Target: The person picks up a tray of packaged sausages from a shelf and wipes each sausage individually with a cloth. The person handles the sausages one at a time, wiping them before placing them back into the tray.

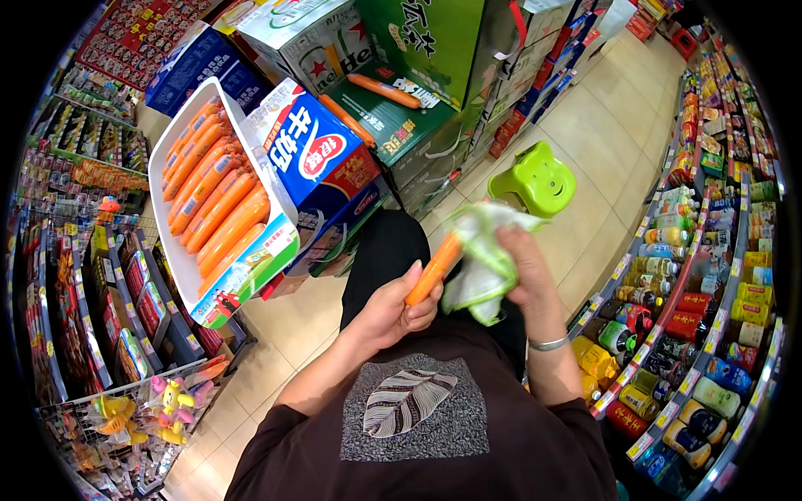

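Observation:
My left hand (391,310) is closed around the lower end of an orange-wrapped sausage (433,269), held at a slant above my lap. In my right hand (526,260) is a white cloth with green edging (485,275), which covers the sausage's upper end. To the left, a white tray (285,194) with a printed front holds several orange sausages (213,188) laid side by side. One more sausage (383,91) lies on a dark green carton (401,119), and another (348,121) rests along that carton's left edge.
Beside the tray stands a blue and white milk carton (313,147), with a Heineken carton (307,44) behind. A lime green plastic stool (536,180) is on the tiled floor. Shelves of bottles (651,282) line the right; racks of packaged goods (119,300) line the left.

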### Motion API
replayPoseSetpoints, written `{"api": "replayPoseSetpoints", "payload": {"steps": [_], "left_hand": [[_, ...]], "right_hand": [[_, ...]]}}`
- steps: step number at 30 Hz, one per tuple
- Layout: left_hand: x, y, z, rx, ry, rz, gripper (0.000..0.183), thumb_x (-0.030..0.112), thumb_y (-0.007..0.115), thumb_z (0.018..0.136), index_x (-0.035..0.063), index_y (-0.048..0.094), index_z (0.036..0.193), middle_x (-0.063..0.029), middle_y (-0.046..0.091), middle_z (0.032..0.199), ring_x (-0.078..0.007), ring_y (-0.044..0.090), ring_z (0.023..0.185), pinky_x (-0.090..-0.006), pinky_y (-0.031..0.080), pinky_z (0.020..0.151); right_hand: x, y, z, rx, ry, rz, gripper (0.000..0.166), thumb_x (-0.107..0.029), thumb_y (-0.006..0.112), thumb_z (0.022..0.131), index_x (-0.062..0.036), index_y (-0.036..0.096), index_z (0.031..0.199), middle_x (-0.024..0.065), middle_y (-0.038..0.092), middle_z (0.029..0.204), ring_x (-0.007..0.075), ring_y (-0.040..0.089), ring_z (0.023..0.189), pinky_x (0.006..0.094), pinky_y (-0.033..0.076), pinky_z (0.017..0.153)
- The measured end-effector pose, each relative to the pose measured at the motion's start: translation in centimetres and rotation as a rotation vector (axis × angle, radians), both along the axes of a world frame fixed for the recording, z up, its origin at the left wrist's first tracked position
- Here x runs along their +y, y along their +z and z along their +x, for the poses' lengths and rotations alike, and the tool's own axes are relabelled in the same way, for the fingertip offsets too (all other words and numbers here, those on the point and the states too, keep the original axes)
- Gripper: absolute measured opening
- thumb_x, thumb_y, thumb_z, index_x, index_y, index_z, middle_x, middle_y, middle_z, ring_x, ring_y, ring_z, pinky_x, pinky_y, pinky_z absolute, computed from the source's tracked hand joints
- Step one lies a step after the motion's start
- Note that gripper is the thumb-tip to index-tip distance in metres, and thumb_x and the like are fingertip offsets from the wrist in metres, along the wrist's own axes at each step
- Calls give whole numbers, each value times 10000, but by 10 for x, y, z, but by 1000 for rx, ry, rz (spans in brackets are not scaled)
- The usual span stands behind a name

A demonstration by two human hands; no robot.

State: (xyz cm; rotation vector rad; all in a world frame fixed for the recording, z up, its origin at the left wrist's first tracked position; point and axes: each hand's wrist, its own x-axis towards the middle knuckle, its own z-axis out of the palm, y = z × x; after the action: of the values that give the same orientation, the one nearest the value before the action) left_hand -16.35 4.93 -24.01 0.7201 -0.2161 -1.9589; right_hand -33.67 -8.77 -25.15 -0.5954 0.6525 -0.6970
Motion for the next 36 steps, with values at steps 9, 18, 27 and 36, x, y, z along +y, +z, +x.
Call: {"api": "replayPoseSetpoints", "payload": {"steps": [9,18,27,36], "left_hand": [[3,8,-13,-562,38,-130,414,413,391,996,24,531,1011,7,413,678,-88,387,597,-226,360,558],[6,7,-7,-580,18,-105,401,380,412,989,21,545,1106,-2,470,694,-92,441,631,-220,358,597],[6,7,-6,-627,93,-107,342,331,440,986,34,553,1113,7,495,713,-76,475,657,-207,362,602],[6,-3,-3,-660,108,-132,308,301,454,986,37,552,1110,11,504,720,-67,476,651,-200,370,599]], "right_hand": [[4,9,15,-14,150,4,367,-213,682,852,-1,532,1113,94,629,1002,159,628,871,308,522,769],[-4,8,12,-38,61,25,357,-229,672,865,-7,536,1108,83,634,975,133,629,812,280,529,698],[-6,4,12,-46,77,44,372,-234,668,866,0,524,1115,93,631,977,140,626,817,294,531,695],[-7,0,9,-22,82,38,356,-229,647,880,6,528,1120,77,632,968,123,618,816,271,518,713]]}}
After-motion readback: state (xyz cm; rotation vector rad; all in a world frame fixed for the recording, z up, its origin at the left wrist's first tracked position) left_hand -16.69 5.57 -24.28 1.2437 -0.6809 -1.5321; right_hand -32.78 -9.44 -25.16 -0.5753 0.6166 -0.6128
